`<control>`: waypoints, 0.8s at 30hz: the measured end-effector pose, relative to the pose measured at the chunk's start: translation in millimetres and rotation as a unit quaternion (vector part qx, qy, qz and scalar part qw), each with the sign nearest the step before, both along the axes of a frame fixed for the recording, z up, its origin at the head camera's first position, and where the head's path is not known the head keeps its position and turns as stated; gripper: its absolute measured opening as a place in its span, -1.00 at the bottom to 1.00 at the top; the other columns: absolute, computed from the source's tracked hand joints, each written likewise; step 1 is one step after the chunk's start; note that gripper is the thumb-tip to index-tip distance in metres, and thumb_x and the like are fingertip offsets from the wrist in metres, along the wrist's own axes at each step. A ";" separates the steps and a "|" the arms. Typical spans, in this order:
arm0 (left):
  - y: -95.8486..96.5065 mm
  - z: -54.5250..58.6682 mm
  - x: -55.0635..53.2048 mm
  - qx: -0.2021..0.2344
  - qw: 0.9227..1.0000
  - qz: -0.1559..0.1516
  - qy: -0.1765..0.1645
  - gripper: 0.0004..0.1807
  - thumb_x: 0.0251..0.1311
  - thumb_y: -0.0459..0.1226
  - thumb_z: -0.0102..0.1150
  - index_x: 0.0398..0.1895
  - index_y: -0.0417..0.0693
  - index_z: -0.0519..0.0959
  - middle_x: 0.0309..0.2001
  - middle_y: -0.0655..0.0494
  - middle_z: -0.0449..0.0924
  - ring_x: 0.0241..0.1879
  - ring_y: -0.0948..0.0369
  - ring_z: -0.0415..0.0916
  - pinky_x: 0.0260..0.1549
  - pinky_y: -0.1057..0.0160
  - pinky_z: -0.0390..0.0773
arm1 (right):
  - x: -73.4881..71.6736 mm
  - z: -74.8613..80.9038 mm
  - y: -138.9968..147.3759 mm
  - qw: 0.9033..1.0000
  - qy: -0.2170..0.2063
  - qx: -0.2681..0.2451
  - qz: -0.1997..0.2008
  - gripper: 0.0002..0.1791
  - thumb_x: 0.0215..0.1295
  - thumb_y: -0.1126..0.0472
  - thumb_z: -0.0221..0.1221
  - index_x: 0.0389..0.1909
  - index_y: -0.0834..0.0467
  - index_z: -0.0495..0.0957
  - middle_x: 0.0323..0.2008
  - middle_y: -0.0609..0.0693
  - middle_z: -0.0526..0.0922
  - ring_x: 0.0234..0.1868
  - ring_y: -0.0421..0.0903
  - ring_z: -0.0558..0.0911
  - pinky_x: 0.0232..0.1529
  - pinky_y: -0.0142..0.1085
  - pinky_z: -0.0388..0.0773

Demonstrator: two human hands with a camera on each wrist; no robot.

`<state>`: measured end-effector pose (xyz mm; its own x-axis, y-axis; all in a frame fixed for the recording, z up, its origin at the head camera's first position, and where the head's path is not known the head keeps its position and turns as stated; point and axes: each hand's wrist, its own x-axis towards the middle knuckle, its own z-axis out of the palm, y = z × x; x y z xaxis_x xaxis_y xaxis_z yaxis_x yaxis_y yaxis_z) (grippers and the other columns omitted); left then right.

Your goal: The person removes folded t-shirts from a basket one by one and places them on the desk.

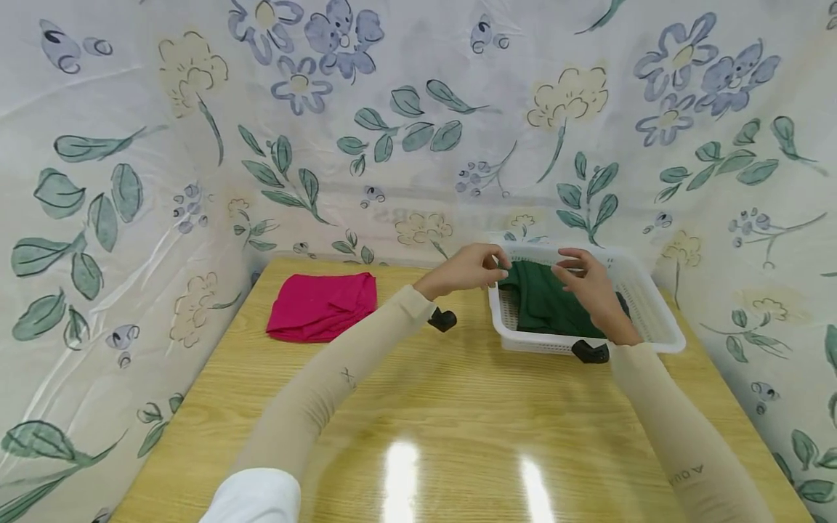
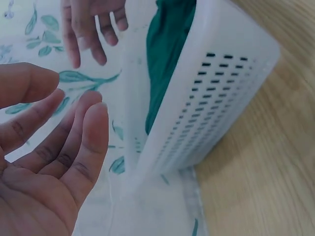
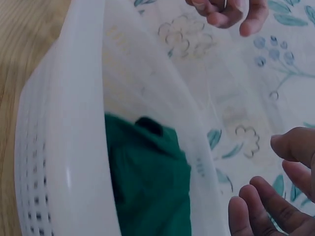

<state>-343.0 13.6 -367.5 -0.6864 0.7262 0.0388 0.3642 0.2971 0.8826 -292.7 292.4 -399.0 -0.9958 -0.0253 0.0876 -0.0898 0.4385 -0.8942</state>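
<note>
A white plastic basket [image 1: 660, 319] with slotted walls stands at the right of the table, and a dark green folded cloth [image 1: 549, 298] lies inside it. My left hand [image 1: 466, 270] hovers at the basket's left rim, its fingers loosely bent with nothing between them. Over the green cloth is my right hand [image 1: 588, 283], fingers apart and holding nothing. In the left wrist view the thumb and fingers of the left hand [image 2: 54, 152] are spread beside the basket wall [image 2: 211, 93]. The right wrist view shows the green cloth [image 3: 152, 182] below the rim, beside the right hand [image 3: 275, 196].
A folded crimson cloth [image 1: 320, 309] lies on the wooden table [image 1: 418, 407] at the back left. Floral fabric [image 1: 405, 145] hangs behind and along both sides. A dark bit, partly hidden by the right hand, shows beside the green cloth.
</note>
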 end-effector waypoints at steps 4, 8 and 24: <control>17.1 -2.9 -2.7 0.002 1.000 -0.007 -0.010 -0.71 0.53 -0.27 0.10 0.18 -0.23 0.51 -0.18 -0.10 0.64 -0.11 -0.14 0.61 -0.16 0.14 0.67 | 7.0 -3.8 20.9 1.000 0.008 0.016 -0.025 -0.36 0.57 -0.05 0.11 0.51 0.16 0.28 0.26 0.25 0.46 0.13 0.09 0.54 0.05 -0.17 0.61; 31.0 -7.3 -4.7 0.005 0.999 -0.009 -0.030 -0.75 0.53 -0.30 0.11 0.15 -0.23 0.51 -0.12 -0.22 0.63 -0.11 -0.15 0.60 -0.16 0.11 0.67 | 8.7 -9.6 38.7 0.999 0.012 0.024 -0.033 -0.35 0.57 -0.05 0.12 0.50 0.21 0.28 0.25 0.27 0.47 0.00 -0.15 0.57 -0.01 -0.22 0.63; 71.5 -14.9 -5.4 -0.106 0.993 0.039 -0.043 -0.68 0.49 -0.26 0.16 0.19 -0.21 0.56 0.13 0.02 0.49 -0.19 -0.02 0.54 -0.26 0.15 0.58 | 11.7 -23.7 77.8 0.997 -0.014 0.056 -0.056 -0.38 0.59 0.02 0.10 0.49 0.28 0.27 0.25 0.37 0.43 0.14 0.15 0.49 -0.05 -0.28 0.55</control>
<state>-348.4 85.1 -382.5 -0.7349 0.6561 -0.1716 0.2581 0.5046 0.8238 -281.0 370.1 -422.7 -0.9949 0.0787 0.0636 -0.0108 0.5423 -0.8401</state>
